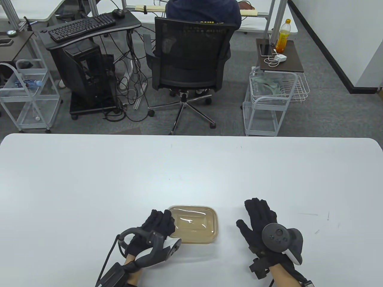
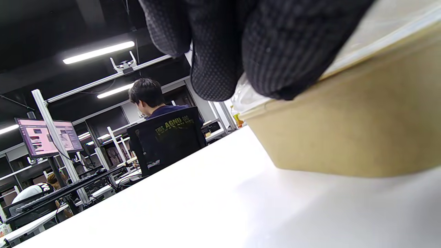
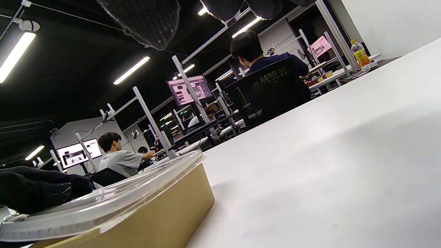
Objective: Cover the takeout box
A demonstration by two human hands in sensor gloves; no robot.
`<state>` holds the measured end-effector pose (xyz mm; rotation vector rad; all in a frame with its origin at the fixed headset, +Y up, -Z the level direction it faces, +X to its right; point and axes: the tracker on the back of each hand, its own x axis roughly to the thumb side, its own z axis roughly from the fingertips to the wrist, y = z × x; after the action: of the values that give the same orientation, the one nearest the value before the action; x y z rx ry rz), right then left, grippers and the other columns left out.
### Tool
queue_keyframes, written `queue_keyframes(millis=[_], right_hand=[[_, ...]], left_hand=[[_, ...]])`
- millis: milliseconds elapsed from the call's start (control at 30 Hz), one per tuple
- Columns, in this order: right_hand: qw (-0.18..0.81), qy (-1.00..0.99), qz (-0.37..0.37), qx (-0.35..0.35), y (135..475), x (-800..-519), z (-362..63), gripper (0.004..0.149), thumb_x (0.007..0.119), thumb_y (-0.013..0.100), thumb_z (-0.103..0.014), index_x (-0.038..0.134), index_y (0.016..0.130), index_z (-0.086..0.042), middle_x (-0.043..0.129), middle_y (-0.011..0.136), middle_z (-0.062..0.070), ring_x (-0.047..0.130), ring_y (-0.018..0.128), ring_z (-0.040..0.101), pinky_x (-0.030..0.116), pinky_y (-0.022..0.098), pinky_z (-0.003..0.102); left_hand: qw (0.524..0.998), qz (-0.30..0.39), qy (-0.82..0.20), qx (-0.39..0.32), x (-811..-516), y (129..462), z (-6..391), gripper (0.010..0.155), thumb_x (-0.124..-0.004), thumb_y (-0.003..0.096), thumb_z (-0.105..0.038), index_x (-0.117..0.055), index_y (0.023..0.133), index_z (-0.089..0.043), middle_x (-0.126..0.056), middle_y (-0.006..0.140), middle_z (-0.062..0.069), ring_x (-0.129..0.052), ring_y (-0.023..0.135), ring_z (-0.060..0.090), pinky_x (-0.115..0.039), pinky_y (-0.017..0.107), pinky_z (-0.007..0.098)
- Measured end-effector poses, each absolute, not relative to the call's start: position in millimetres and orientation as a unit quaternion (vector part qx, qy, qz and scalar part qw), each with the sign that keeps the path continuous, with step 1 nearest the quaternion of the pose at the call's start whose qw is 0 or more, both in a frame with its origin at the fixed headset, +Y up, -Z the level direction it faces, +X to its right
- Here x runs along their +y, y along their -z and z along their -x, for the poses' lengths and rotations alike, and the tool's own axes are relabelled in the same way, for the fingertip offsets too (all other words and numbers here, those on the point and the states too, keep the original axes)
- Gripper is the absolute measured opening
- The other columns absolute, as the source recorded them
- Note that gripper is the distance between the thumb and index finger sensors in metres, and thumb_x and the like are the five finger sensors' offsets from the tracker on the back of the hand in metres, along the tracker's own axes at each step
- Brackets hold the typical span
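Observation:
A brown paper takeout box (image 1: 206, 237) stands on the white table (image 1: 191, 167) near the front edge, with a clear plastic lid (image 1: 193, 219) lying on top of it. My left hand (image 1: 164, 221) is at the box's left end, its curled fingers pressing on the lid's left rim. In the left wrist view the fingers (image 2: 282, 51) bear down on the lid's edge (image 2: 382, 38) above the box wall (image 2: 344, 137). My right hand (image 1: 255, 216) is spread open, right of the box and apart from it. The right wrist view shows the box (image 3: 148, 217) and the lid (image 3: 103, 201).
Beyond the table's far edge are an office chair (image 1: 188, 59) with a seated person, a desk with a keyboard (image 1: 80, 27), and wire carts (image 1: 273, 95). The white tabletop stretches wide to the left, right and far side of the box.

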<state>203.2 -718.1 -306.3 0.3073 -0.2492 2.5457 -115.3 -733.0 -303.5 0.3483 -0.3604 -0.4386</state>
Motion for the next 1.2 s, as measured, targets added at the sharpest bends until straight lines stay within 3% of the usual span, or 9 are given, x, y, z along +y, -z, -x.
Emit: queue_keyframes(millis=[300, 433, 633, 733, 967, 1200], right_hand=[[0.273, -0.951, -0.116, -0.091, 306.3, -718.7, -202.1, 0.07, 0.072, 0.061, -0.045, 0.049, 0.114, -0.006, 0.046, 0.118, 0.03, 0.042, 0.105, 0.057, 0.041, 0.067, 0.078], [0.263, -0.953, -0.122, -0.088, 306.2, -719.2, -199.3, 0.07, 0.072, 0.061, -0.045, 0.049, 0.114, -0.005, 0.046, 0.118, 0.031, 0.042, 0.104, 0.057, 0.041, 0.066, 0.078], [0.232, -0.957, -0.155, -0.082, 305.6, -722.0, -184.0, 0.07, 0.071, 0.061, -0.045, 0.05, 0.113, -0.003, 0.046, 0.116, 0.033, 0.042, 0.104, 0.057, 0.042, 0.066, 0.076], [0.215, -0.957, -0.176, -0.079, 305.3, -723.9, -172.5, 0.07, 0.071, 0.061, -0.045, 0.051, 0.113, -0.002, 0.046, 0.115, 0.034, 0.043, 0.103, 0.057, 0.043, 0.066, 0.074], [0.195, -0.954, -0.22, -0.053, 303.7, -730.7, -140.8, 0.07, 0.07, 0.061, -0.045, 0.051, 0.112, 0.0, 0.045, 0.115, 0.035, 0.042, 0.102, 0.058, 0.044, 0.067, 0.072], [0.182, -0.952, -0.245, -0.011, 301.9, -740.0, -118.9, 0.071, 0.069, 0.062, -0.045, 0.049, 0.113, 0.001, 0.042, 0.115, 0.036, 0.04, 0.102, 0.058, 0.044, 0.067, 0.07]], left_hand=[[0.937, -0.158, 0.245, -0.193, -735.6, 300.9, 111.1, 0.049, -0.1, 0.0288, -0.043, -0.076, 0.071, -0.05, -0.09, 0.095, -0.027, -0.098, 0.087, -0.004, -0.07, 0.075, 0.021], [0.946, -0.134, 0.229, -0.185, -734.0, 302.0, 116.1, 0.058, -0.096, 0.028, -0.05, -0.074, 0.081, -0.052, -0.083, 0.101, -0.026, -0.09, 0.094, -0.002, -0.065, 0.078, 0.023], [0.979, -0.074, 0.112, -0.156, -720.1, 303.0, 138.7, 0.075, -0.089, 0.0292, -0.058, -0.058, 0.096, -0.049, -0.065, 0.115, -0.022, -0.069, 0.109, 0.006, -0.051, 0.083, 0.03], [0.989, -0.049, 0.034, -0.136, -721.4, 303.1, 147.9, 0.073, -0.079, 0.0335, -0.063, -0.052, 0.1, -0.047, -0.058, 0.119, -0.018, -0.061, 0.113, 0.009, -0.043, 0.085, 0.033], [0.994, -0.028, -0.079, -0.074, -727.6, 304.2, 151.6, 0.072, -0.07, 0.0365, -0.067, -0.055, 0.103, -0.042, -0.053, 0.122, -0.011, -0.056, 0.116, 0.016, -0.039, 0.085, 0.036], [0.993, 0.009, -0.102, -0.063, -735.2, 304.4, 136.1, 0.071, -0.066, 0.0373, -0.069, -0.058, 0.102, -0.042, -0.052, 0.122, -0.01, -0.053, 0.116, 0.017, -0.037, 0.084, 0.036]])
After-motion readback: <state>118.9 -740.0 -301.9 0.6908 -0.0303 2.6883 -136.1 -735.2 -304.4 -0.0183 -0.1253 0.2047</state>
